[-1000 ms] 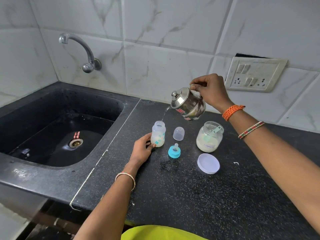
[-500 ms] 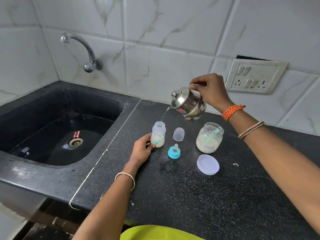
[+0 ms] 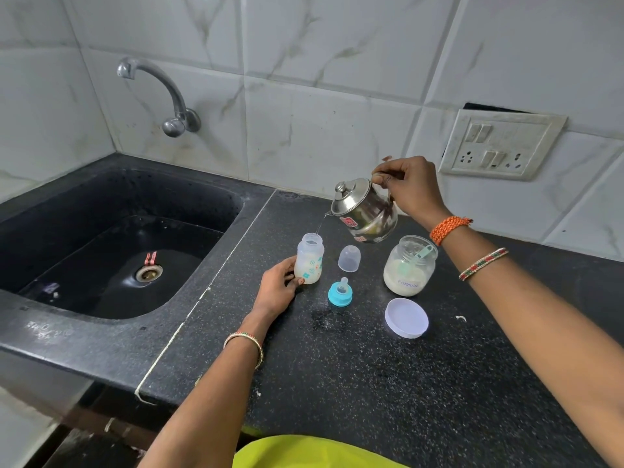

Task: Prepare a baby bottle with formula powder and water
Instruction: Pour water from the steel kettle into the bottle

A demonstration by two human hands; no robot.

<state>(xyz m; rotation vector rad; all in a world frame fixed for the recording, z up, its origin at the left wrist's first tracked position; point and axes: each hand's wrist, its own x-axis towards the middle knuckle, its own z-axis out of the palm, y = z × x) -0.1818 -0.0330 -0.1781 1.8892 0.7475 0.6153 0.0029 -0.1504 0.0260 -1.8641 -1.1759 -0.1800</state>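
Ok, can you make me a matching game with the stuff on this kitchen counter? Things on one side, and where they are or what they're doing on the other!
Things:
1. steel kettle
2. baby bottle
3. blue teat ring
4. formula jar

States:
A. open, with a scoop inside
B. tilted in the right hand, pouring water
C. lying alone on the counter, in front of the bottle
D. upright, steadied by the left hand

Pairs: 1-B, 2-D, 3-C, 4-A
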